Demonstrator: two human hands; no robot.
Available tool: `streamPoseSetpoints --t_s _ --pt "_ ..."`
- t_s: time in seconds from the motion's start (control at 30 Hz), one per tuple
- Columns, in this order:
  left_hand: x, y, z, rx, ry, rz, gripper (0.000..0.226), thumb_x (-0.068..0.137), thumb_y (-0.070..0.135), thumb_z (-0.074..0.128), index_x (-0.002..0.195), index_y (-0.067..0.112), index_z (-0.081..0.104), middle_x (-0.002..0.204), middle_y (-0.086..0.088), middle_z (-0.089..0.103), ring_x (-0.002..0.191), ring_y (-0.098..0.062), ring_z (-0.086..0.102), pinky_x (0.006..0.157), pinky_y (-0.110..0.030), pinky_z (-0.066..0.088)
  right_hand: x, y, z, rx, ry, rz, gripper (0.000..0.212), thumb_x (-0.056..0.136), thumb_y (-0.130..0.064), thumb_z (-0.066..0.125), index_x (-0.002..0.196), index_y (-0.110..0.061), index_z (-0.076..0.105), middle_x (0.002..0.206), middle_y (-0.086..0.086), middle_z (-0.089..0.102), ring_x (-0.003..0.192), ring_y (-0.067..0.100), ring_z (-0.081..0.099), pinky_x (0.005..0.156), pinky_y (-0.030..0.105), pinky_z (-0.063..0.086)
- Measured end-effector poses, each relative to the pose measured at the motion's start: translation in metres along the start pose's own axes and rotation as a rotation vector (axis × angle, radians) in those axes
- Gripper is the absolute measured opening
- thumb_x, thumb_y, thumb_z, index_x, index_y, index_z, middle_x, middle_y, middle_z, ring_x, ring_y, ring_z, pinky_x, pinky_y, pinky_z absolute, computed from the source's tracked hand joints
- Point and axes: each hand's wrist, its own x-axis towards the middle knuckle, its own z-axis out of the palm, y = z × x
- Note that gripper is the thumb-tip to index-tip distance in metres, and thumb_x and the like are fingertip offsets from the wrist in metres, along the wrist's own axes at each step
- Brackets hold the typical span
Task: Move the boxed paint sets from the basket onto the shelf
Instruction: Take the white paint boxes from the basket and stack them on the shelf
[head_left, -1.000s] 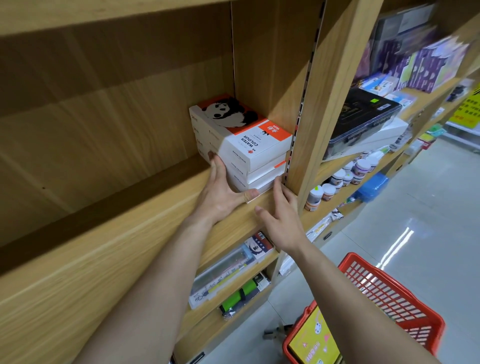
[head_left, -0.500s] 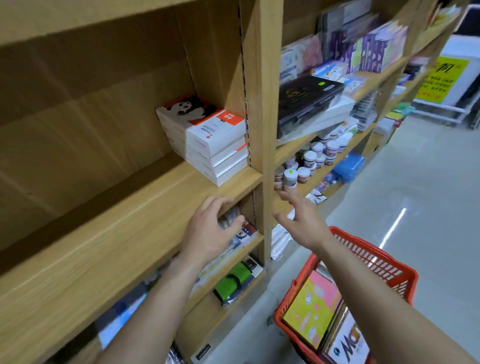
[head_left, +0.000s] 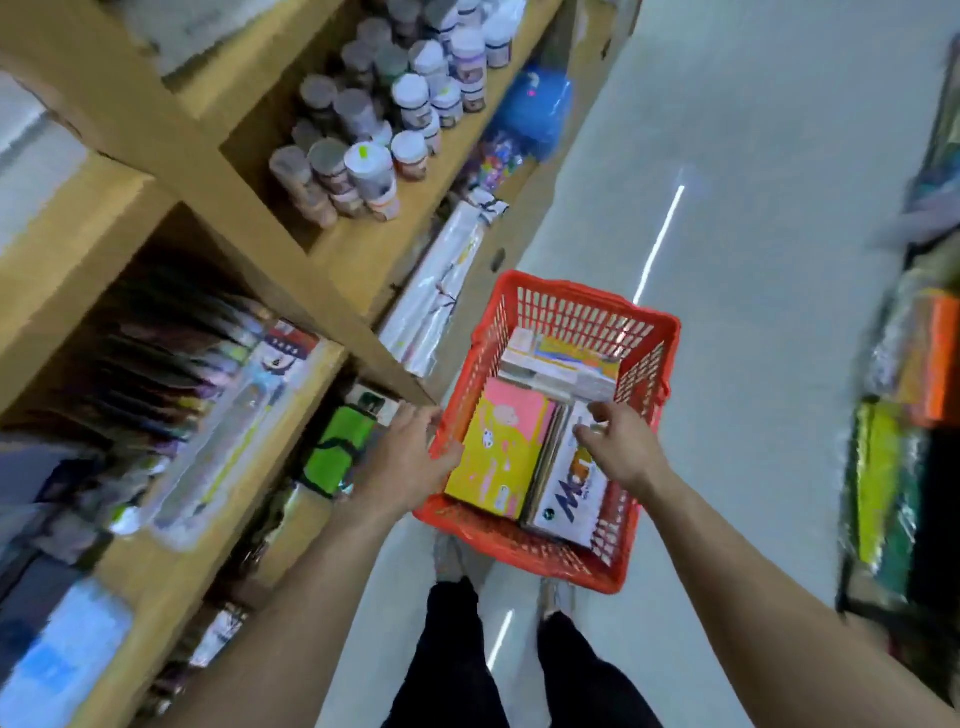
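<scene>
The boxed paint sets (head_left: 498, 452) lie in the red basket (head_left: 582, 304) at lower centre of the frame, beside the wooden shelf (head_left: 363, 254). The left hand (head_left: 405, 462) is at the basket's left rim, fingers spread and empty. The right hand (head_left: 623, 447) is over the white box (head_left: 571, 506), fingers loosely curled, gripping nothing.

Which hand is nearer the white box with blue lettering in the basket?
Right. The right hand is over the far end of the white box; the left hand is at the left rim of the basket, beyond the yellow box.
</scene>
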Motion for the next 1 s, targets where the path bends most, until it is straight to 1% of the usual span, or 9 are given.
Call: streamPoseSetpoints --t_s 0.17,0.37,0.53,0.63,0.7,0.8,0.87,0.93,1.0 --pt "0.064 -0.024 0.058 -0.019 -0.100 0.099 0.047 0.087 0.033 0.075 0.129 0.016 0.064 0.122 -0.003 0.067 0.107 -0.010 0.057 0.090 -0.031 0.046 0.023 0.043 0.058 0.136 -0.013 0.246 0.052 0.097 -0.025 0.061 0.142 0.001 0.053 0.137 0.026 0.060 0.126 0.041 0.059 0.101 0.042 0.047" --pt "0.104 -0.022 0.155 -0.086 -0.404 0.100 0.059 0.093 0.034 0.070 0.146 0.015 0.050 0.141 -0.005 0.060 0.122 -0.024 0.060 0.099 -0.038 0.049 0.024 0.070 0.124 0.349 0.086 0.437 0.028 0.090 -0.005 0.063 0.116 0.002 0.057 0.125 0.021 0.060 0.117 0.040 0.057 0.102 0.047 0.047" --pt "0.117 -0.023 0.213 -0.161 -0.528 0.004 0.075 0.095 0.034 0.070 0.157 0.012 0.035 0.157 -0.010 0.049 0.142 -0.025 0.048 0.115 -0.036 0.041 0.018 0.071 0.154 0.385 0.174 0.491 0.067 0.094 -0.008 0.059 0.155 0.003 0.033 0.164 0.024 0.027 0.154 0.035 0.024 0.127 0.043 0.020" --pt "0.120 -0.023 0.235 -0.190 -0.574 -0.011 0.083 0.095 0.038 0.069 0.161 0.013 0.026 0.159 -0.006 0.046 0.144 -0.026 0.046 0.107 -0.008 0.029 0.014 0.086 0.160 0.407 0.207 0.445 0.069 0.096 -0.003 0.056 0.159 -0.003 0.030 0.169 0.015 0.026 0.158 0.023 0.018 0.129 0.039 0.016" --pt "0.121 -0.021 0.244 -0.212 -0.614 -0.066 0.095 0.093 0.048 0.067 0.164 0.016 0.013 0.163 -0.006 0.040 0.146 -0.025 0.043 0.108 -0.016 0.031 0.010 0.095 0.163 0.418 0.211 0.417 0.069 0.097 -0.001 0.057 0.160 -0.005 0.031 0.171 0.011 0.023 0.159 0.020 0.017 0.129 0.032 0.014" --pt "0.111 -0.022 0.254 -0.242 -0.685 -0.056 0.112 0.092 0.052 0.067 0.163 0.017 -0.011 0.174 -0.008 0.009 0.158 -0.024 0.016 0.127 -0.040 0.022 0.010 0.102 0.166 0.420 0.206 0.386 0.070 0.098 -0.002 0.059 0.161 -0.009 0.029 0.173 0.009 0.016 0.159 0.014 0.012 0.121 0.016 0.012" --pt "0.102 -0.023 0.260 -0.221 -0.684 -0.012 0.114 0.093 0.045 0.070 0.162 0.016 -0.017 0.174 -0.006 -0.007 0.160 -0.020 0.001 0.128 -0.044 0.015 0.008 0.103 0.167 0.415 0.209 0.365 0.069 0.097 -0.001 0.058 0.160 -0.011 0.032 0.173 0.007 0.015 0.155 0.004 0.014 0.111 0.002 0.016" --pt "0.098 -0.022 0.262 -0.233 -0.638 -0.015 0.112 0.093 0.040 0.071 0.163 0.016 -0.012 0.175 -0.004 -0.005 0.160 -0.018 0.000 0.128 -0.046 0.015 0.006 0.103 0.165 0.441 0.204 0.348 0.066 0.097 0.005 0.054 0.159 -0.011 0.036 0.172 0.005 0.016 0.138 -0.024 0.019 0.088 -0.014 0.024" --pt "0.101 -0.021 0.263 -0.278 -0.618 -0.021 0.103 0.094 0.031 0.072 0.165 0.014 0.000 0.174 -0.007 0.008 0.160 -0.022 0.010 0.127 -0.048 0.020 -0.001 0.098 0.159 0.509 0.168 0.342 0.063 0.098 0.008 0.049 0.157 -0.010 0.039 0.169 0.002 0.024 0.122 -0.041 0.021 0.079 -0.015 0.026"
